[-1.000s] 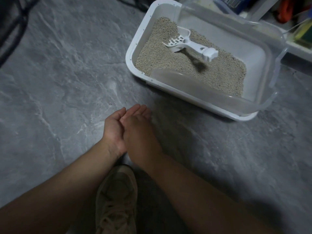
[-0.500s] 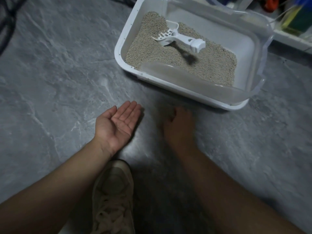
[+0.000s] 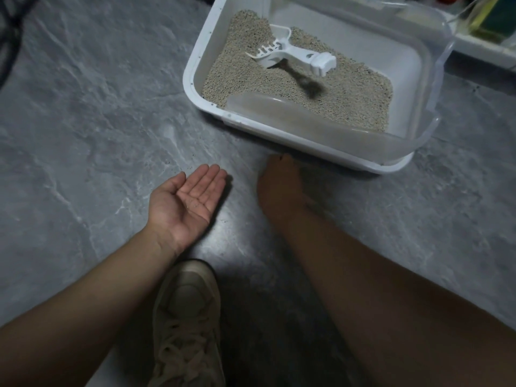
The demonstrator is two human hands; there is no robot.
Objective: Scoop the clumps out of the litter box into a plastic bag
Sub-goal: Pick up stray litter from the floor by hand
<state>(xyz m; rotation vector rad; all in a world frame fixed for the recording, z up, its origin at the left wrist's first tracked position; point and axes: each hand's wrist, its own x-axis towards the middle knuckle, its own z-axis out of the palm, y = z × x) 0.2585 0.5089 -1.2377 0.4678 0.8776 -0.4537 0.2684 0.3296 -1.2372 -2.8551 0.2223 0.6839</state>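
Scoop point(image 3: 290, 55) lies in the litter box point(image 3: 195, 65), upper right, handle pointing right. Right hand point(image 3: 279, 188), palm down, grip unclear, is nearer. Left hand point(image 3: 190, 199) rests flat, palm up, holding nothing.

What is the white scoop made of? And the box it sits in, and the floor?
The scoop looks like hard white plastic: smooth, moulded, with slots. The litter box seems white plastic too, slightly glossy, with a cloudy see-through plastic rim guard. The floor looks like grey stone or stone-look tile or vinyl: pale veins, dull sheen. Which one, I cannot tell.
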